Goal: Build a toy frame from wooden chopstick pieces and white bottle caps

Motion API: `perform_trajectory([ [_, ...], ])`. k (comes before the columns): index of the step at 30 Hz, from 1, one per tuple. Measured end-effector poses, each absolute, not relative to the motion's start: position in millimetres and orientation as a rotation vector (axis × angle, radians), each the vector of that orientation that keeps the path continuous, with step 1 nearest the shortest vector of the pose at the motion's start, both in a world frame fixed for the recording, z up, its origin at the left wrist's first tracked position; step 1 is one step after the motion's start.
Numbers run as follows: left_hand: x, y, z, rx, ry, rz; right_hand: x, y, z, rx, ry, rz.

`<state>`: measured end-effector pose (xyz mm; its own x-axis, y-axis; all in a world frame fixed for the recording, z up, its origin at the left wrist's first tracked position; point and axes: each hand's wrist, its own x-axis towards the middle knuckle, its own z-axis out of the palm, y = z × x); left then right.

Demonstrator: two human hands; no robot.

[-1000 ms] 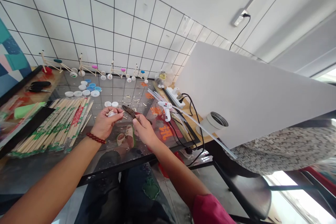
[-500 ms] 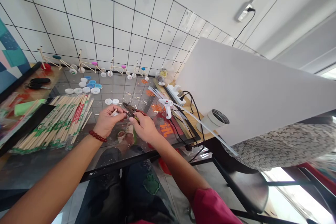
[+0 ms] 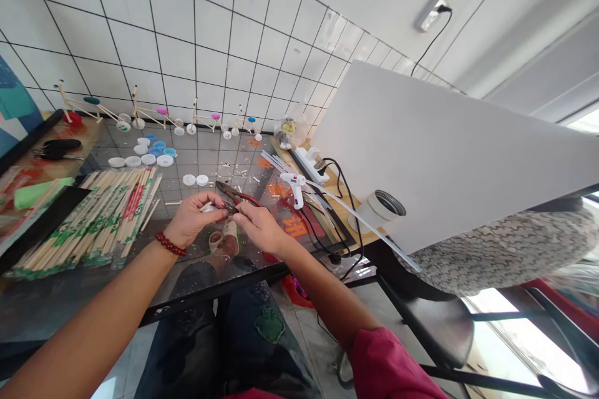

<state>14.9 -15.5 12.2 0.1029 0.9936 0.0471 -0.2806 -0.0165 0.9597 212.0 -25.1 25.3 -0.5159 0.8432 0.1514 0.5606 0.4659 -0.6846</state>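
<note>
My left hand (image 3: 191, 221), wearing a dark red bead bracelet (image 3: 170, 244), pinches a small white bottle cap (image 3: 209, 207) between thumb and fingers. My right hand (image 3: 259, 227) is closed on a small dark tool (image 3: 231, 207), whose tip meets the left fingertips; its exact kind is hidden by the fingers. Just beyond both hands lie red-handled pliers (image 3: 238, 194) on the dark glossy table (image 3: 187, 274). Two white caps (image 3: 195, 180) rest past the left hand, with small wood scraps scattered behind the pliers.
Wrapped chopsticks (image 3: 98, 218) lie at left. White and blue caps (image 3: 159, 151) sit behind them. Several small stick-built bicycles (image 3: 203, 118) line the wall. At right are a white glue gun (image 3: 296, 187), a power strip (image 3: 309, 165), cables and a grey-white cylinder (image 3: 379, 211).
My hands have come closer together, the dark tool now meeting the left fingertips. The view has shifted slightly, and the pliers show more plainly beyond the hands.
</note>
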Motion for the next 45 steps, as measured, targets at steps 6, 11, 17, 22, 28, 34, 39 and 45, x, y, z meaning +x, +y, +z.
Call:
perform_trajectory([
  [6,14,-15,10,1.061,0.868,1.248,211,-26,23,-1.197,-2.208,0.815],
  [11,14,-15,11,1.049,0.871,1.245,210,-27,25,-1.272,-2.275,0.680],
  [17,15,-16,11,1.002,0.891,1.208,207,-27,19,-1.265,-2.248,0.630],
  [22,13,-15,12,0.934,0.874,1.188,205,-26,17,-1.274,-2.219,0.630],
  [28,10,-14,14,0.889,0.838,1.160,207,-25,22,-1.266,-2.232,0.627],
  [34,10,-12,12,0.860,0.878,1.164,203,-22,20,-1.236,-2.254,0.643],
  [39,4,-11,14,0.793,0.910,1.090,201,-18,17,-1.246,-2.229,0.614],
  [45,2,-9,10,0.766,0.918,1.015,204,-15,14,-1.269,-2.280,0.525],
])
